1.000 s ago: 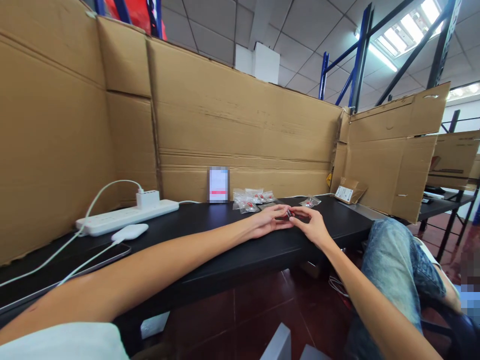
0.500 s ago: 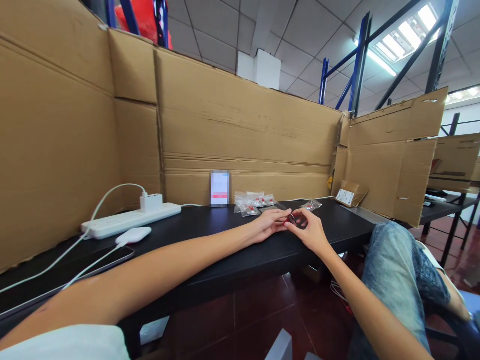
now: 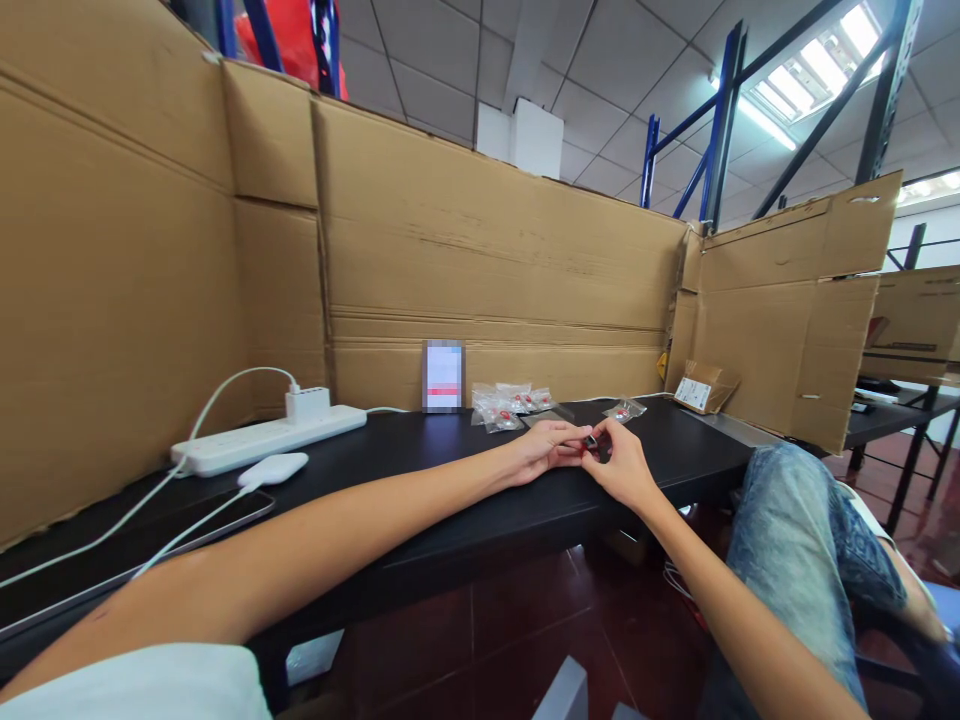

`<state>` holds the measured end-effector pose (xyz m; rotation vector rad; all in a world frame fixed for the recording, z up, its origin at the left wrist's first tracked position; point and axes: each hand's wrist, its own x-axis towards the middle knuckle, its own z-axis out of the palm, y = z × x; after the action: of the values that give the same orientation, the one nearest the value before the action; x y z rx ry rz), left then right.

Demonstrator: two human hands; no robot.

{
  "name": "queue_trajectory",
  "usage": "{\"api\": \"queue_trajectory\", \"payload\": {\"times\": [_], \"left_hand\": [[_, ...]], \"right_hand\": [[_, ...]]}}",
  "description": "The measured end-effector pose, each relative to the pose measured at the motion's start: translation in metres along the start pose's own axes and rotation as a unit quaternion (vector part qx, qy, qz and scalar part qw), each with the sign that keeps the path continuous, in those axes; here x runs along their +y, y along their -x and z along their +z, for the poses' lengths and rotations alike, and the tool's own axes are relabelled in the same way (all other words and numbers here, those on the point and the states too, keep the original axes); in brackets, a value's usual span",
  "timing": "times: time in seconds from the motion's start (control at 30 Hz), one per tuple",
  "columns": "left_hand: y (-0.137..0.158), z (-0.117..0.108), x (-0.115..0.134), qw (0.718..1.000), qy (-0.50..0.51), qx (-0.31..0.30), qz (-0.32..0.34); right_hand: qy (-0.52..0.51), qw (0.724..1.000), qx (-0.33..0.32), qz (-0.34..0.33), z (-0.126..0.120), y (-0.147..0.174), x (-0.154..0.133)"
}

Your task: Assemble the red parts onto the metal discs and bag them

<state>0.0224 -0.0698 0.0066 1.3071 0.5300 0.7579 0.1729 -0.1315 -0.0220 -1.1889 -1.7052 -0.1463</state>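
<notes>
My left hand (image 3: 550, 450) rests over the black table, its fingers closed and pointing right. My right hand (image 3: 619, 464) meets it from the right, thumb and fingers pinched. Between both sets of fingertips is a small dark, shiny piece (image 3: 591, 442); most of it is hidden, so its kind is unclear. Just behind the hands lies a pile of clear plastic bags (image 3: 496, 410) with small red items inside. Another clear bag (image 3: 625, 410) with something red in it lies beyond my right hand.
A phone (image 3: 443, 377) with a lit screen leans on the cardboard wall (image 3: 495, 260). To the left are a power strip (image 3: 274, 440), a white charger (image 3: 274, 469) and a dark tablet (image 3: 187, 535). A small open carton (image 3: 705, 388) stands right. Another person's knee (image 3: 784, 520) is near the table edge.
The small piece has turned between my fingertips: red showed on it before, and now a dark, shiny side shows. Both hands have otherwise barely moved.
</notes>
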Motion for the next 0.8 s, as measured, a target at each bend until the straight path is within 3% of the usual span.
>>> {"api": "queue_trajectory", "payload": {"times": [0.2,0.47,0.8], "left_hand": [[-0.001,0.001,0.0,1.0,-0.011,-0.004,-0.011],[0.001,0.001,0.001,1.0,0.01,-0.012,-0.009],[-0.005,-0.003,0.0,0.999,0.037,0.009,-0.031]], "right_hand": [[0.115,0.993,0.022,0.005,0.0,0.005,-0.011],[0.056,0.998,-0.001,-0.008,0.003,0.003,0.0],[0.113,0.993,0.009,0.012,0.001,0.006,-0.007]]}}
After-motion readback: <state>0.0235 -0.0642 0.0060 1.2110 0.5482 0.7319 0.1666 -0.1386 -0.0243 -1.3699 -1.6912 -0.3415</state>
